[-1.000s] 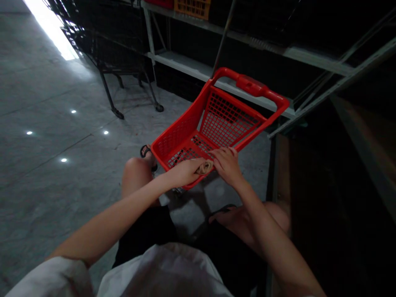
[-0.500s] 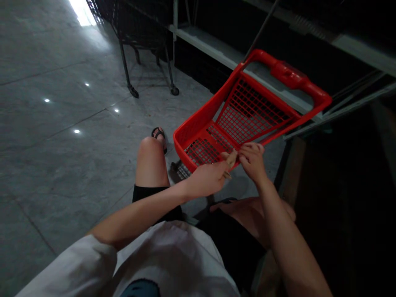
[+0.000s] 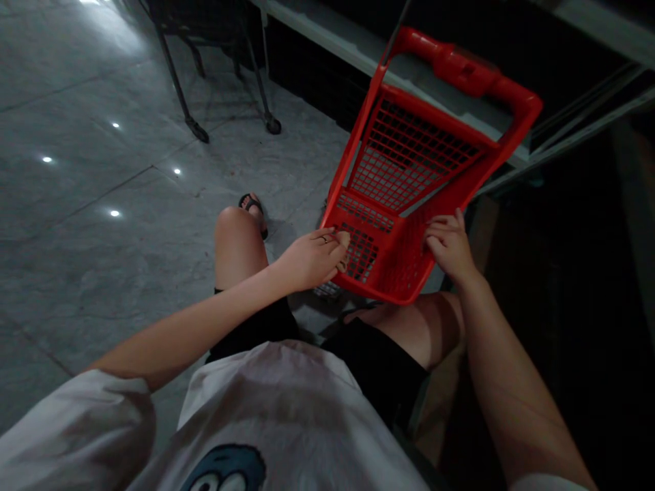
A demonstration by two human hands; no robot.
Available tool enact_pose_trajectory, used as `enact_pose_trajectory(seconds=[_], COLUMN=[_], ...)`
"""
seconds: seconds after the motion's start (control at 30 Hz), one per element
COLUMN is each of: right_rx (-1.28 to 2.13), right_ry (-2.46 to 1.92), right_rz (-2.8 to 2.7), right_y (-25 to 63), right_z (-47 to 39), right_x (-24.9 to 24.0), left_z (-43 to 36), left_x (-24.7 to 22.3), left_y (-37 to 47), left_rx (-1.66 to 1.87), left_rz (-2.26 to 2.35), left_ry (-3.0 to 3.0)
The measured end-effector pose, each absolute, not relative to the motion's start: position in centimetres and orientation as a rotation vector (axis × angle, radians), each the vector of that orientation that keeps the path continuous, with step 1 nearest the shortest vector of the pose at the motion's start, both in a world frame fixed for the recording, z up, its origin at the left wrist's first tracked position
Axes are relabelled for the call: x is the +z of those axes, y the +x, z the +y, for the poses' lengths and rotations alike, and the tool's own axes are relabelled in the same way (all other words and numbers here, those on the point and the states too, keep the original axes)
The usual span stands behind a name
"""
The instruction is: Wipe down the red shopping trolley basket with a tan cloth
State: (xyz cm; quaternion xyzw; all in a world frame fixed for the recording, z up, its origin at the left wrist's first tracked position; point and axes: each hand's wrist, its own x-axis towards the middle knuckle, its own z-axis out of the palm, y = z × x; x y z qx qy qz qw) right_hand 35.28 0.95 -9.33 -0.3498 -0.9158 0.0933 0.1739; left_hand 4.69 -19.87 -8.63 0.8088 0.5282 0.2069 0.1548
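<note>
Dim light, upper-left glare on floor (image 3: 127, 279) (bright dots (image 3: 114, 213) below), right side black.

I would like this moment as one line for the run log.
left hand: holds tan cloth-like piece at left edge of red cart | right hand: at opposite edge

I can't read any words, numbers or signs on the red shopping cart (image 3: 402, 228) or white T-shirt (image 3: 291, 409).

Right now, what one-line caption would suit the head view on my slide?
Left hand with a tan cloth at one side of a red cart, right hand on the opposite rim.
</note>
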Motion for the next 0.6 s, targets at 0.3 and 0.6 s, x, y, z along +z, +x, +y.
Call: enact_pose_trajectory(seconds=[0.3, 0.6], right_rx=[0.105, 0.249], right_ry=[-1.113, -1.109], right_rz=[-2.660, -2.540], right_y=[33.7, 33.8], right_z=[-1.3, -0.8], right_x=[-9.0, -9.7], left_z=[-20.1, -18.3], left_x=[-7.5, -7.7], left_y=[15.4, 6.3], left_rx=[0.482, 0.482], left_rz=[1.362, 1.423], left_ry=[2.352, 1.951])
